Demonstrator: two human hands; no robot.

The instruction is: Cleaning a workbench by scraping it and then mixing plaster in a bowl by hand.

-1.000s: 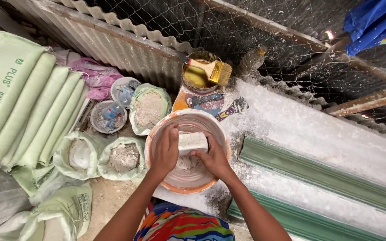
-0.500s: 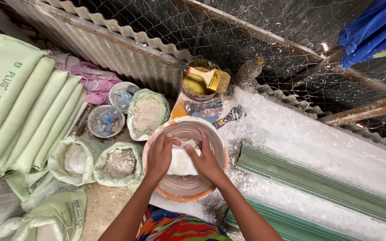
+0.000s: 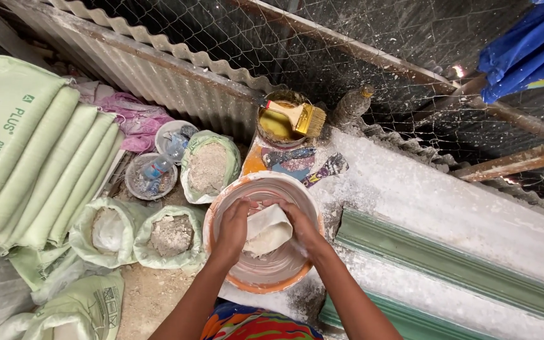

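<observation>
Both my hands are inside a round orange basin (image 3: 218, 208) coated with grey-white plaster. My left hand (image 3: 234, 228) grips the left side of a wet whitish lump (image 3: 267, 231), and my right hand (image 3: 298, 225) holds its right side. The lump sits tilted between my palms above the basin's bottom. A yellow brush (image 3: 298, 116) lies across a small yellow-stained tin (image 3: 279, 124) just beyond the basin.
Open sacks of grey powder (image 3: 209, 167) (image 3: 169, 235) and a bag of white powder (image 3: 106, 231) stand left of the basin. Stacked green sacks (image 3: 26, 157) lie far left. A plaster-covered bench (image 3: 448, 208) with a green moulding (image 3: 454, 267) runs right. Corrugated sheet and wire mesh stand behind.
The flat white piece in the basin has been gathered and tilted between my hands. My hands have drawn closer together, and the view has shifted slightly.
</observation>
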